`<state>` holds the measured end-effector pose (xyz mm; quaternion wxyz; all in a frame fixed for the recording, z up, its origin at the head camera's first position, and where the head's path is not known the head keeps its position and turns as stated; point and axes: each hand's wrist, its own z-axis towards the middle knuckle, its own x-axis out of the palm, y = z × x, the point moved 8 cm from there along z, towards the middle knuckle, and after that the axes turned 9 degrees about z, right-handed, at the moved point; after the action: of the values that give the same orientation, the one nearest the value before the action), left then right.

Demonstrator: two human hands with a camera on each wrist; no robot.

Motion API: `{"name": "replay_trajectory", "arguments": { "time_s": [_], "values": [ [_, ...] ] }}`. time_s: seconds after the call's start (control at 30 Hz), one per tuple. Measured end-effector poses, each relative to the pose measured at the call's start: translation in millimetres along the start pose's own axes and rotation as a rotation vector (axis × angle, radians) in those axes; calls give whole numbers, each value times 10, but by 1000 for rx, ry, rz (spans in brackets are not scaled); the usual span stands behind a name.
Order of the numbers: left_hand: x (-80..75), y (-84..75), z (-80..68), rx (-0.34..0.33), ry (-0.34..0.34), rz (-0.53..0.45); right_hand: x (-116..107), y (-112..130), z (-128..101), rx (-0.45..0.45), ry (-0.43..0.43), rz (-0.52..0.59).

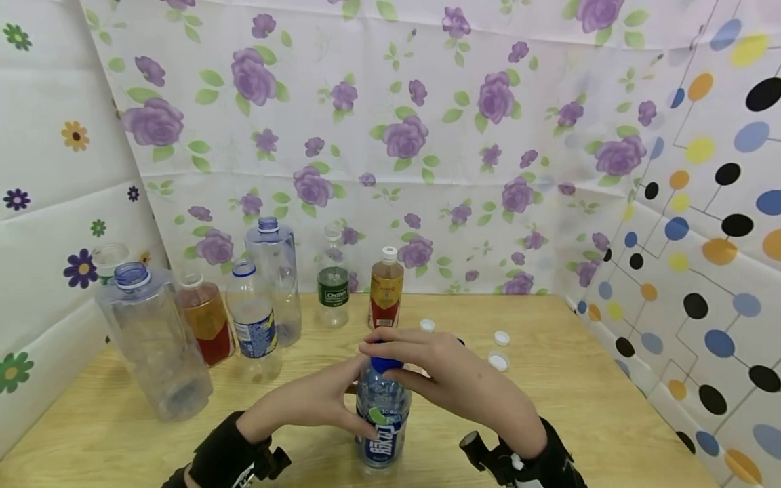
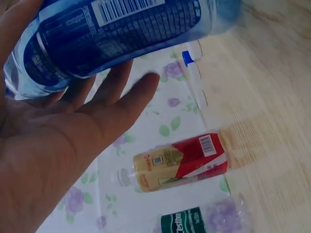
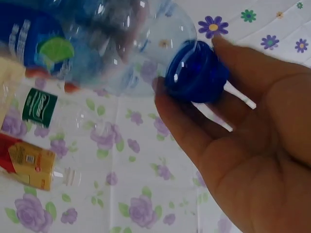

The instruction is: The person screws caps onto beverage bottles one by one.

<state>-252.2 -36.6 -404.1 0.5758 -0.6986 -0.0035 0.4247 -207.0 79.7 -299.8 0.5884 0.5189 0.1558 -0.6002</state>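
Note:
A clear plastic bottle [image 1: 383,440] with a blue label and a lime picture stands upright on the table in front of me. My left hand [image 1: 323,400] holds it round the middle, thumb across the label and the other fingers behind. Over the bottle's top is my right hand [image 1: 445,366], its fingers and thumb pinching the blue cap [image 3: 197,73]. In the left wrist view the bottle's barcode side [image 2: 126,29] lies above my left palm. The head view hides part of the cap behind the right fingers.
Behind and left stand several uncapped bottles, among them a large clear one [image 1: 152,346] and a green-labelled one [image 1: 333,291]. A red and gold bottle [image 1: 386,291] with a white cap stands behind my hands. Loose white caps [image 1: 497,361] lie on the table [image 1: 549,420] to the right.

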Motion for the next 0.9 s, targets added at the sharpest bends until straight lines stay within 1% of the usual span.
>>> {"name": "replay_trajectory", "arguments": {
  "time_s": [0.07,0.13,0.2,0.27,0.33,0.43,0.53,0.63,0.73,0.83,0.9],
  "values": [
    [-42,22,1,-11,-8,12,-35,-17,-29,5,7,-14],
    [-115,42,0,-18,-39,43,-108,-65,-67,32,-3,-29],
    [-219,65,0,-25,-97,78,-211,-153,-111,83,-30,-34],
    [-348,106,15,-56,-180,107,-325,-272,-169,138,-64,-62],
    [-490,161,47,-111,-276,122,-420,-401,-229,188,-86,-91],
    [-698,269,129,-226,-407,148,-518,-578,-314,249,-105,-123],
    [-858,395,260,-305,-486,169,-563,-732,-371,299,-112,-124],
    [-942,544,414,-339,-525,183,-563,-870,-411,336,-106,-112],
    [-949,684,532,-362,-538,194,-545,-975,-435,356,-91,-104],
    [-933,774,603,-377,-550,208,-536,-1043,-445,376,-78,-103],
    [-930,796,629,-376,-566,205,-535,-1069,-442,382,-72,-104]
  ]
}}
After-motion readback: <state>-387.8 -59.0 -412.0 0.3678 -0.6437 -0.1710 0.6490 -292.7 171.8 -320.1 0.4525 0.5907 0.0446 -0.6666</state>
